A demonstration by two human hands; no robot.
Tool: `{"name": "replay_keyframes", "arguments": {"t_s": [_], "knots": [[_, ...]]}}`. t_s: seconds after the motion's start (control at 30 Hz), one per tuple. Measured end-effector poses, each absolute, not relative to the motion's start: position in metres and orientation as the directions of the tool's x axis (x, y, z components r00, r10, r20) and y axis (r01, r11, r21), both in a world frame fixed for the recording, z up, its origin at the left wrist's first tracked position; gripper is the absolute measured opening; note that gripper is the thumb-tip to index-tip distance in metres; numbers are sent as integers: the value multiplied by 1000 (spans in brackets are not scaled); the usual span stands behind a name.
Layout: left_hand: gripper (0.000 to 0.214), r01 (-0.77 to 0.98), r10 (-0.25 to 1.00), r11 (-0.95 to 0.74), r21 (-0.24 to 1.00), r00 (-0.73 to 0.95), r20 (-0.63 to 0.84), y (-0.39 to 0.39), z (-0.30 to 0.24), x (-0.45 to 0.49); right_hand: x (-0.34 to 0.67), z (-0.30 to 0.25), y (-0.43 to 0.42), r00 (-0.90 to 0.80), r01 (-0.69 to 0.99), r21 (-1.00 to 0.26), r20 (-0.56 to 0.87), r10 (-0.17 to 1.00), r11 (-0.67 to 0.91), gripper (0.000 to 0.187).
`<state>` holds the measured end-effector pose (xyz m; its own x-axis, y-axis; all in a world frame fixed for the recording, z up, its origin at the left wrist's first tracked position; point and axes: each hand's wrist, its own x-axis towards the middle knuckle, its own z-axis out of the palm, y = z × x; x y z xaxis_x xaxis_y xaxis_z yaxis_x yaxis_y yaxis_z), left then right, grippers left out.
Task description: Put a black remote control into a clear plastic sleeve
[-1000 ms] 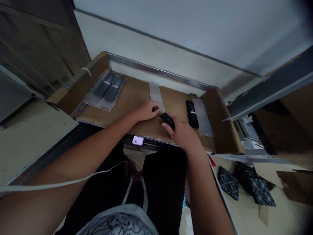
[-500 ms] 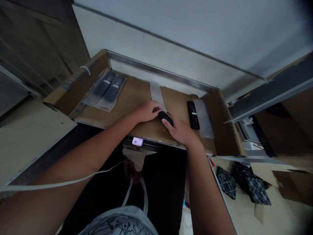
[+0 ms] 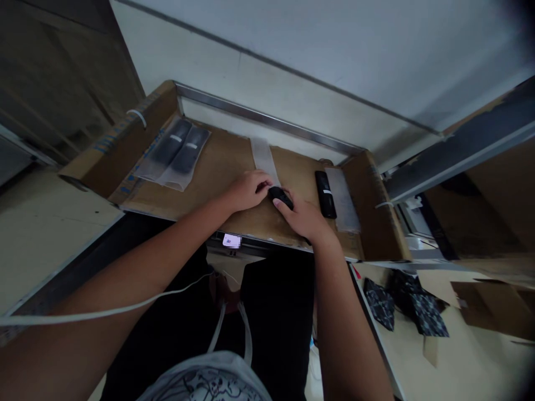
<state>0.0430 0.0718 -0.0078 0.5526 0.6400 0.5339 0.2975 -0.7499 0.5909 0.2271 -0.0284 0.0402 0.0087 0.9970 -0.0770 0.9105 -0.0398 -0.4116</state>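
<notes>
My right hand [image 3: 303, 218] grips a black remote control [image 3: 280, 196] and holds its tip at the mouth of a clear plastic sleeve [image 3: 263, 160]. My left hand [image 3: 247, 189] pinches the near end of that sleeve against the cardboard work surface [image 3: 221, 167]. Only the remote's front end shows; my fingers cover its back end. A second black remote [image 3: 325, 194] lies bare to the right, beside an empty clear sleeve [image 3: 341, 199].
Two bagged remotes [image 3: 174, 151] lie at the far left of the cardboard. Raised cardboard walls [image 3: 119, 142] flank the surface, with a metal rail [image 3: 259, 118] behind. Dark patterned pouches [image 3: 401, 307] sit on the bench at lower right. A white cord [image 3: 104, 312] crosses my left arm.
My right hand has moved the black remote left and forward, up to the sleeve's opening by my left fingers. The view has shifted slightly.
</notes>
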Motion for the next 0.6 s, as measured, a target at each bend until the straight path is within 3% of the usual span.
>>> {"name": "replay_keyframes", "arguments": {"t_s": [0.6], "knots": [[15, 310, 664, -735, 603, 508, 549, 70, -12, 48, 210, 35, -5, 91, 914, -396, -1, 996, -84, 54]]}}
